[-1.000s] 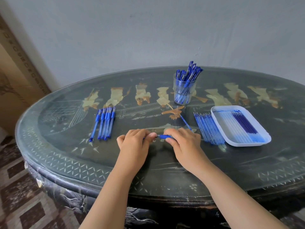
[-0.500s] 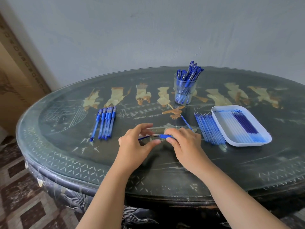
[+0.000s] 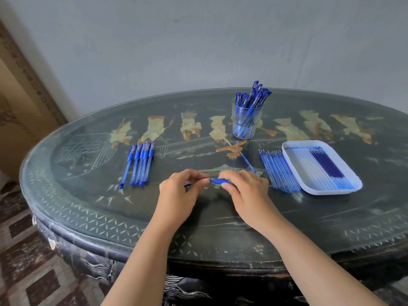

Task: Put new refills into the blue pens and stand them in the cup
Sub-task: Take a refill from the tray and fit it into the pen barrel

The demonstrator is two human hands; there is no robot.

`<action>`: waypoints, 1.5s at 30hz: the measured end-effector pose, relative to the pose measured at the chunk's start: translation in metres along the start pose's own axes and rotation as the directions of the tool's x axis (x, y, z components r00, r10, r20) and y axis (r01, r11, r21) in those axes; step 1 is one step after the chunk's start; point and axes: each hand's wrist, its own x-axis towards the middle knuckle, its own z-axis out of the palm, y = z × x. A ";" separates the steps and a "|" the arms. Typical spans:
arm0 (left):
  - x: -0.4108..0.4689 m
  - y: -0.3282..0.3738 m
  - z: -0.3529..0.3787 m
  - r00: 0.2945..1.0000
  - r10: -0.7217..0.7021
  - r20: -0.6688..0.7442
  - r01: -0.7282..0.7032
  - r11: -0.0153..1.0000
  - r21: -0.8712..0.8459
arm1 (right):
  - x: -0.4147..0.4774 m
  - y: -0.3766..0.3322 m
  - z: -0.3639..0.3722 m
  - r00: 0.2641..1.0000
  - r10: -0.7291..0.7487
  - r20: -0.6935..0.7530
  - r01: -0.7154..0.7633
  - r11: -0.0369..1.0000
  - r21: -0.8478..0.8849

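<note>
Evidently the blue pen is a light, stiff plastic tube. Its smooth barrel is probably slippery, so the rubbery blue grip section looks the surest place to hold, and a thin refill would likely bend if forced. The pen lies level just above the table, between both hands. The right hand curls round the grip section, thumb beneath. The left hand pinches the tip end between thumb and fingertips. Farther back stands the cup, full of pens. Loose refills lie beside the tray.
</note>
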 end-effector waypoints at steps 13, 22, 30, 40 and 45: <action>-0.002 -0.011 -0.025 1.000 0.011 -0.009 -0.010 0.986 0.165 | -0.001 0.001 0.000 0.999 0.023 -0.033 -0.022 0.999 0.035; -0.003 -0.010 -0.014 0.999 0.033 0.022 -0.038 0.963 0.265 | -0.001 0.000 -0.001 0.999 0.022 -0.039 -0.020 0.999 0.047; -0.003 -0.008 -0.013 0.998 -0.057 0.034 0.051 0.986 0.156 | -0.002 -0.002 -0.003 0.997 0.010 -0.077 -0.007 0.999 0.038; -0.005 0.000 -0.013 0.994 0.039 -0.104 -0.033 0.998 0.059 | 0.006 -0.004 -0.009 0.987 0.050 -0.155 -0.030 0.991 0.128; -0.006 0.004 0.000 0.983 0.151 -0.106 -0.147 0.988 0.043 | 0.018 -0.006 -0.023 0.963 0.092 -0.253 -0.053 0.986 0.158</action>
